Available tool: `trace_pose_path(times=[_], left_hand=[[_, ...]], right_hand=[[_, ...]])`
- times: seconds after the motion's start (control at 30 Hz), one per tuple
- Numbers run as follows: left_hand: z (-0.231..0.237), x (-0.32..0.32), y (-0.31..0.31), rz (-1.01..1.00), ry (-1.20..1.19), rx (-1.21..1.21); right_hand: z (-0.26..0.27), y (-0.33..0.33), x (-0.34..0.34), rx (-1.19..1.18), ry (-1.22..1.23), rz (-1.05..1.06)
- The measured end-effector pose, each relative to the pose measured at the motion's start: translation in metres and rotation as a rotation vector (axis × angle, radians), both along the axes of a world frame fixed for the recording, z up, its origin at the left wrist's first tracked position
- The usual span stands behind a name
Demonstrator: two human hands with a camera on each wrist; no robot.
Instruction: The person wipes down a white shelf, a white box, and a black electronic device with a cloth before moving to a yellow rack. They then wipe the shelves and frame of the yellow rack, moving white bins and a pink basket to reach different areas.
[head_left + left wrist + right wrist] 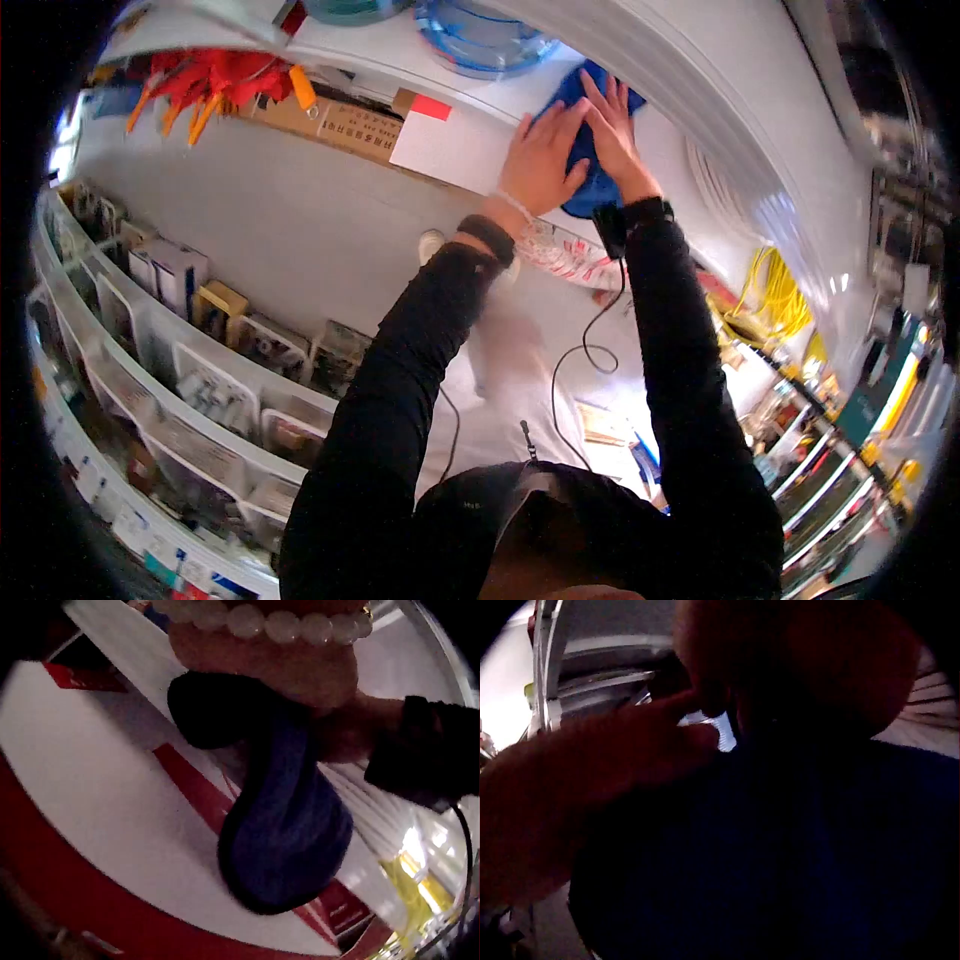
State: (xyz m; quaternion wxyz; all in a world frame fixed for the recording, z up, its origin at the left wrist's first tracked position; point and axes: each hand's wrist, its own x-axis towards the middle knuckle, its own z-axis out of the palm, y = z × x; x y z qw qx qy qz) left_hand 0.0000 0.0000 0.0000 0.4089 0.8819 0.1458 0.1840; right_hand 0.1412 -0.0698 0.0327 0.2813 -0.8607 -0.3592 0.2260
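Left hand (543, 162): you spread it on blue cloth (594, 196)
Right hand (614, 138): likewise spread
Blue container (482, 45): sat at cloth's 11 o'clock

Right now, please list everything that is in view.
Shelf: one, white, top
Cloth: one, blue, on shelf
Clear containers: two, blue and greenish, on shelf
Cardboard: count unclear, brown, upper left
Panel: one, white, left of cloth
Orange-handled items: several, red, upper left
Bin rack: one, whitish, lower left
Cable bundle: one, yellow, right
Small goods: many, mixed, both sides
Sleeves: two, black, on arms
Left grip: one, bare, on cloth
Right grip: one, bare, on cloth
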Motion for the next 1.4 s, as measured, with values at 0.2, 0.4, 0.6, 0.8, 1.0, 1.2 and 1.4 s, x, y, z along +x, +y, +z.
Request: trace_pose_path(times=[0.2,0.4,0.6,0.8,1.0,1.2,1.4], left_hand=[[0.032,0.011,-0.023,-0.012,0.317,0.386],[0.023,0.028,-0.062,-0.144,0.309,0.507],[0.02,0.04,-0.113,-0.348,0.253,0.581],[0.045,0.056,-0.155,-0.518,0.224,0.504],[0.072,0.073,-0.13,-0.275,0.181,-0.194],[0.053,0.078,-0.126,-0.566,0.214,0.19],[0.028,0.071,-0.135,-0.643,-0.036,0.697]], right_hand=[[0.005,-0.054,-0.009,-0.186,-0.345,-0.061],[-0.002,-0.116,-0.039,-0.158,-0.446,-0.254],[-0.001,-0.187,-0.048,-0.113,-0.453,-0.426],[0.004,-0.239,-0.045,-0.115,-0.47,-0.542],[0.001,-0.237,-0.049,-0.011,-0.354,-0.602],[-0.018,-0.234,-0.052,0.094,-0.376,-0.692],[-0.014,-0.253,-0.053,0.213,-0.432,-0.663]])
